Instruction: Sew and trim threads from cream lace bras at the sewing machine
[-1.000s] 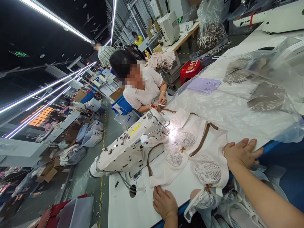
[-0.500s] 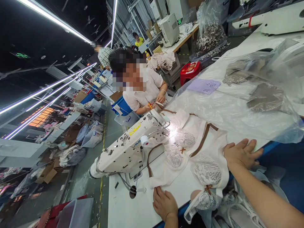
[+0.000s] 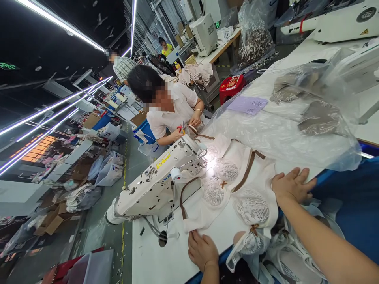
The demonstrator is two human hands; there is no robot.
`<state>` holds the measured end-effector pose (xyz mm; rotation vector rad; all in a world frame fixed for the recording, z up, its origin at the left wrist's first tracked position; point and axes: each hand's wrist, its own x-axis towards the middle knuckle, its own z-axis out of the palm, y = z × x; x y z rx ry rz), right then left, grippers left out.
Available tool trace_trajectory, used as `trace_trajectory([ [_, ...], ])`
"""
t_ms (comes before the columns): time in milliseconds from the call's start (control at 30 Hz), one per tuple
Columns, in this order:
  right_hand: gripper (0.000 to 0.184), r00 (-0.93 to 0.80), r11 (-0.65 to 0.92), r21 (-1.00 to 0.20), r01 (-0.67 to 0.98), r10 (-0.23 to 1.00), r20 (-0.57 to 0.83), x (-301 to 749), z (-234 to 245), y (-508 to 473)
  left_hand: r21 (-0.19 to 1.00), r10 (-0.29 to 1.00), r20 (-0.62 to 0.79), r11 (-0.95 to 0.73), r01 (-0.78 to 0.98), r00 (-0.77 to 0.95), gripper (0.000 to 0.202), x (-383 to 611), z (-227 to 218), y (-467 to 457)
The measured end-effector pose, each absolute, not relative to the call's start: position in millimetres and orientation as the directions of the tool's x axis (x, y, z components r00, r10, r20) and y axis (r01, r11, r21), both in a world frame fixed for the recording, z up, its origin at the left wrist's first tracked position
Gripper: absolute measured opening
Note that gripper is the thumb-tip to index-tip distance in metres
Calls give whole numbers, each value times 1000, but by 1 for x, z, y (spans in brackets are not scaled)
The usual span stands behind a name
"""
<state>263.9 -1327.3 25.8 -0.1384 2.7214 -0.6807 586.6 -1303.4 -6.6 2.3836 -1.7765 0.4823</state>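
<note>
Several white lace bras with brown trim lie joined or overlapping across the white table. The nearest bra (image 3: 251, 207) has lace cups and a small brown bow. My left hand (image 3: 203, 249) rests on the tabletop, fingers stretched out, their tips at the edge of a bra's side band (image 3: 192, 225). At the table's edge on the right, my right hand (image 3: 291, 185) lies with its fingers spread, the thumb side touching the bra's other wing. A white sewing machine (image 3: 156, 183) stands over the far bras, its lamp glowing at the needle area, which is washed out by glare.
A clear plastic bag (image 3: 284, 138) with grey-brown pieces and a purple note (image 3: 248, 105) lies at the right. More bras (image 3: 296, 256) hang below the table edge over blue cloth (image 3: 343, 201). Across the machine, a co-worker (image 3: 174, 106) holds small snips and a fabric piece.
The whole view has shifted slightly, so things sit a little further left. The co-worker's head and hands have moved a little. My hands stay at the same places on the bras.
</note>
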Motion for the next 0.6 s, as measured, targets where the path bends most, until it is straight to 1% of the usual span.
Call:
trace_trajectory([
  [367,60,-954,887,-461,-14,-150,-260,265,25,-1331,-82,-897,386,-265,-961,215,37,584,-2,-1305],
  [600,59,-958,883,-469,-10,-142,-247,265,24,-1332,-38,-906,344,-278,-960,249,37,585,-3,-1307],
])
